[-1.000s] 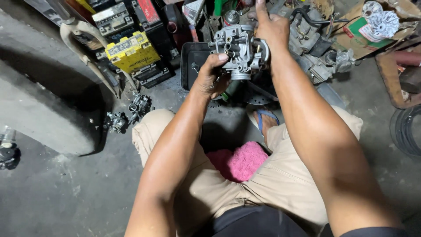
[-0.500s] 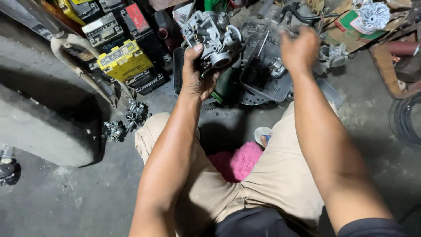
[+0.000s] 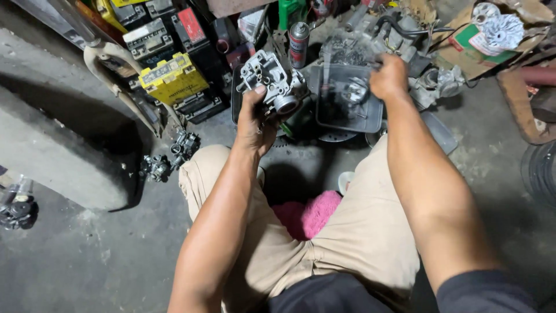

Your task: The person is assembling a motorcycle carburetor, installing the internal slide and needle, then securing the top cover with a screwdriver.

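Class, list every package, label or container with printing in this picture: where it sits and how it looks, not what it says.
Yellow battery: boxy, dark label, far left of the left hand.
Red-labelled black battery: behind the yellow one.
Spray can: upright, silver, red band.
Green-and-white carton: top right, crumpled.

free room: bare floor (image 3: 69, 266) at the left | blocked ahead: batteries (image 3: 174, 78), spray can (image 3: 299, 43), grey tray (image 3: 347, 110) packed close | small metal parts (image 3: 168, 156) scattered by the knee
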